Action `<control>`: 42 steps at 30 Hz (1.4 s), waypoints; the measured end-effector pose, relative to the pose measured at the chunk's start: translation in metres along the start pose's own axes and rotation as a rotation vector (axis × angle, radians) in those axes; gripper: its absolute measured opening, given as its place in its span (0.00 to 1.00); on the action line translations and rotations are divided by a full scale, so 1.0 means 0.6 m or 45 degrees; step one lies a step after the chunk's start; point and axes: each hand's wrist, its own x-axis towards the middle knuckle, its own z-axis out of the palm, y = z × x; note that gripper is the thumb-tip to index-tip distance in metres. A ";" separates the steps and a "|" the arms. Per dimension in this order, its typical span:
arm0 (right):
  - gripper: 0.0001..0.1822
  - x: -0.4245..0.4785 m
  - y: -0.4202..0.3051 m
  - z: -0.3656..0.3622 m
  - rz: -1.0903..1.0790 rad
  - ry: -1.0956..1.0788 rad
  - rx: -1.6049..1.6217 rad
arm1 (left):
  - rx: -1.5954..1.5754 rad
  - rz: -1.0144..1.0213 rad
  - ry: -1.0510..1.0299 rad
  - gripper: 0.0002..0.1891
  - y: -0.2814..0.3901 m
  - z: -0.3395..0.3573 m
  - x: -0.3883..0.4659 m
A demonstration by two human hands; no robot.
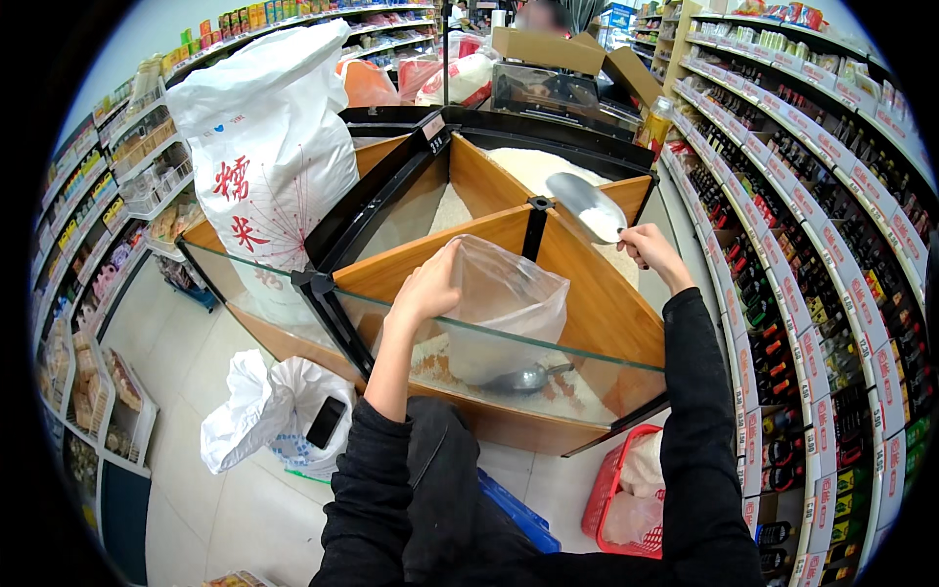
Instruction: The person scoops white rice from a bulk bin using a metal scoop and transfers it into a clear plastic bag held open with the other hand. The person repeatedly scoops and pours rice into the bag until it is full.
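Observation:
My left hand (429,287) grips the rim of a clear plastic bag (506,308), which stands open in the front compartment of a wood and glass grain bin (623,315). My right hand (649,249) holds a metal scoop (579,205) by its handle, over the right compartment. Some white grain or powder lies in the scoop. Heaped white grain (535,161) fills the compartment behind it. A second metal scoop (517,379) rests low in the front compartment, beside the bag's bottom, among scattered white grains (579,400).
A large white woven sack (271,147) stands on the left compartment. Below it, a crumpled white sack (293,389) carries a black phone (326,423). A red basket (612,477) holding bags is on the floor at right. Bottle shelves (792,293) line the right. A person (543,16) is behind the bins.

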 end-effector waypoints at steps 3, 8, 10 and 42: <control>0.18 -0.011 -0.022 0.020 -0.057 -0.219 -0.066 | -0.038 0.078 0.023 0.38 -0.004 0.006 0.005; 0.17 -0.031 -0.045 0.072 -0.226 -0.307 -0.414 | -0.076 0.096 -0.003 0.39 -0.008 0.005 0.005; 0.16 -0.031 -0.043 0.082 -0.262 -0.333 -0.575 | -0.110 0.103 -0.025 0.39 -0.002 0.005 0.007; 0.10 -0.010 0.010 -0.024 -0.629 1.085 -1.208 | -0.158 0.141 -0.061 0.38 -0.006 0.006 0.010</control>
